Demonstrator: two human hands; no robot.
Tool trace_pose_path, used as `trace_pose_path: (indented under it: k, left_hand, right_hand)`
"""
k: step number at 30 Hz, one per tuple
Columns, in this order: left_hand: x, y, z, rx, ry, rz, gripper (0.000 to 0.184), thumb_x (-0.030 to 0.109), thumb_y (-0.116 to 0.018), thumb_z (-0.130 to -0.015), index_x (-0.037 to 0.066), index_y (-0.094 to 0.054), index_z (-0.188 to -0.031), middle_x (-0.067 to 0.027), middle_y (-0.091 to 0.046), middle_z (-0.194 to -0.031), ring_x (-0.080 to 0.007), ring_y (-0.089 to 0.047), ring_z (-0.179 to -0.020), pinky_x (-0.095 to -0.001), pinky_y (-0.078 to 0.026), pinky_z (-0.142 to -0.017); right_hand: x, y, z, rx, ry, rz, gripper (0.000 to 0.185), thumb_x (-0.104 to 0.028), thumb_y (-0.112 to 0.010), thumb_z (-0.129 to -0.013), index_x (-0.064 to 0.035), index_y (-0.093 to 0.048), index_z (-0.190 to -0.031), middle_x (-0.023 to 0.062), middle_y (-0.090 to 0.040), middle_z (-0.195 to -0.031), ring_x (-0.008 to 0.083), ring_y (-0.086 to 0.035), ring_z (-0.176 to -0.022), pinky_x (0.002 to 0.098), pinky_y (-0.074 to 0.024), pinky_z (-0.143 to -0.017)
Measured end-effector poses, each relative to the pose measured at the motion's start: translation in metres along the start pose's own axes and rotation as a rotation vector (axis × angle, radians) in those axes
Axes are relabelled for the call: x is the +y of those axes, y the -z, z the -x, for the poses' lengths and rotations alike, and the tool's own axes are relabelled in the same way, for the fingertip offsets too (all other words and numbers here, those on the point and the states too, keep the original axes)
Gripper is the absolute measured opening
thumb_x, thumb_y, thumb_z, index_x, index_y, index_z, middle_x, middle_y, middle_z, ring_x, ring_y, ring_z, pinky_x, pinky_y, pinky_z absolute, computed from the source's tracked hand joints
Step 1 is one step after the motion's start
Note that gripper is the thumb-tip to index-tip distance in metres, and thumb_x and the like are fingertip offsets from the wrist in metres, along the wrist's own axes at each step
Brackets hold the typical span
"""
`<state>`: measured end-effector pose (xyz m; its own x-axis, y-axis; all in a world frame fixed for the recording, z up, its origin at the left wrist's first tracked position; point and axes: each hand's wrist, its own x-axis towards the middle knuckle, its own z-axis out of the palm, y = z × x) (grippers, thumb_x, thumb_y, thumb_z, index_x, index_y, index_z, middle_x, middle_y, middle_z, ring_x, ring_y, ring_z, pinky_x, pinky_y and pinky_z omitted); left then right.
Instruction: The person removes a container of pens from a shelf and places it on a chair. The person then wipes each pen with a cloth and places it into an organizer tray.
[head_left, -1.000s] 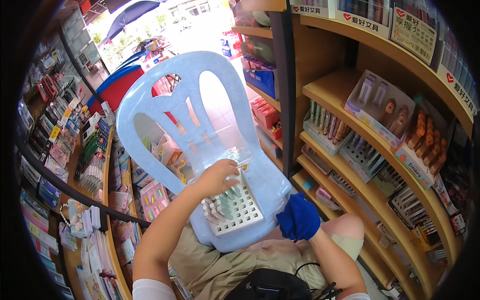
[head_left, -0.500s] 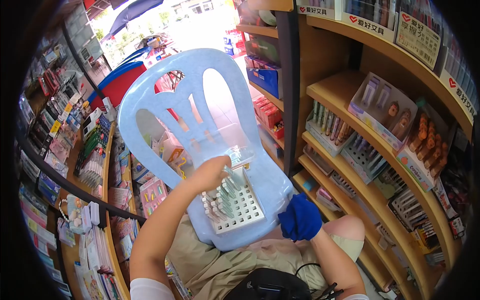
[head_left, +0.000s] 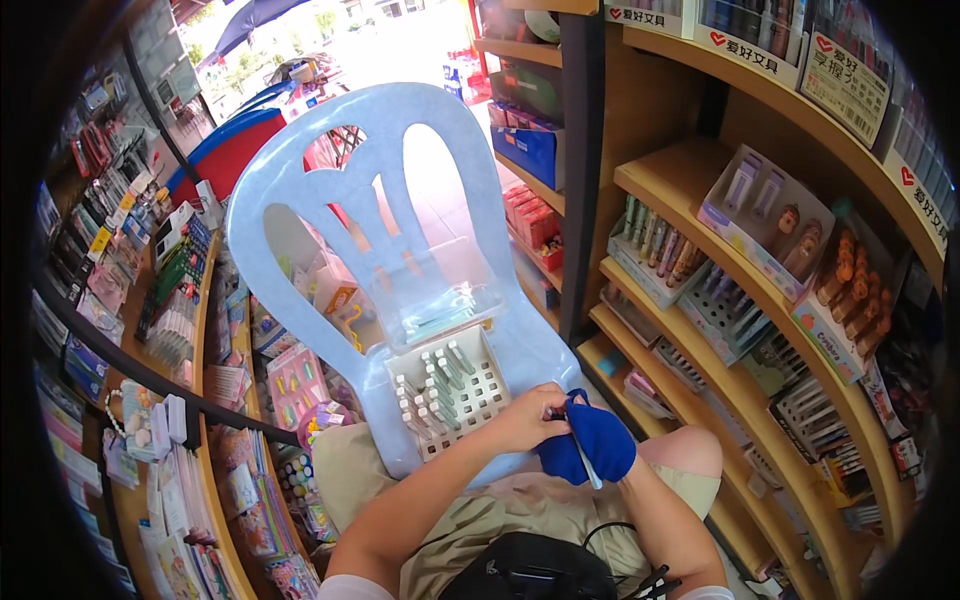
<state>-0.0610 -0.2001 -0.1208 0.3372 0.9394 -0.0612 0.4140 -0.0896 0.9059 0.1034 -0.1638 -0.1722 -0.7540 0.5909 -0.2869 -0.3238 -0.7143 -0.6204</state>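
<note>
My left hand [head_left: 530, 418] is closed on a slim pen [head_left: 585, 462] and presses it against a blue cloth [head_left: 612, 445]. The cloth covers my right hand, whose fingers are hidden under it; the cloth bunches around the pen's upper part. Just to the left, a white perforated pen holder [head_left: 487, 402] sits on a light blue plastic chair [head_left: 540, 352]. Several grey-green and white pens [head_left: 440, 385] stand in its left and back holes. Behind it, a clear plastic box [head_left: 400, 325] with more slim pens inside leans near the chair's backrest.
Wooden shelves [head_left: 660, 180] with boxed pens curve along the right. On the left, racks [head_left: 215, 400] carry notebooks and packaged stationery. A pink package [head_left: 298, 378] is beside the chair. Beyond the backrest lies a bright outdoor opening with a dark umbrella [head_left: 250, 22].
My left hand has moved from the pen holder to the right and toward me, and now holds a pen at the blue cloth. The clear box and most pens are now uncovered.
</note>
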Motion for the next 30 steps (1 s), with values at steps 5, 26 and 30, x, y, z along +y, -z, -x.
trace_pose_path:
  k: [5,26,30]
  left_hand:
    - [-0.018,0.001,-0.005,0.094,0.109,0.3,0.016,0.008,-0.061,-0.081,0.002,-0.056,-0.095,-0.0009,-0.052,-0.088,-0.0118,-0.052,-0.083,-0.0253,-0.042,-0.077]
    - [0.013,0.019,-0.005,0.655,0.115,0.933,0.02,0.023,-0.041,-0.095,0.005,-0.049,-0.091,-0.0052,-0.053,-0.074,-0.016,-0.055,-0.061,-0.0271,-0.045,-0.058]
    - [0.005,-0.017,0.002,0.499,0.187,0.722,0.021,0.021,-0.046,-0.093,0.003,-0.056,-0.096,-0.0047,-0.054,-0.08,-0.0131,-0.05,-0.059,-0.0238,-0.043,-0.056]
  right_hand:
    - [-0.008,0.002,0.009,-0.101,-0.038,0.004,0.02,-0.023,-0.051,-0.091,-0.0065,-0.056,-0.1,0.0007,-0.058,-0.09,0.0076,-0.054,-0.074,0.0221,-0.0451,-0.064]
    - [-0.003,-0.007,0.008,0.025,0.058,0.053,0.019,-0.023,-0.039,-0.096,-0.0097,-0.05,-0.087,-0.0027,-0.051,-0.077,0.0094,-0.049,-0.068,0.023,-0.0418,-0.064]
    - [-0.01,-0.013,-0.001,0.085,0.615,1.825,0.018,-0.022,-0.039,-0.091,-0.008,-0.049,-0.085,0.0033,-0.053,-0.077,0.0177,-0.051,-0.069,0.028,-0.0428,-0.064]
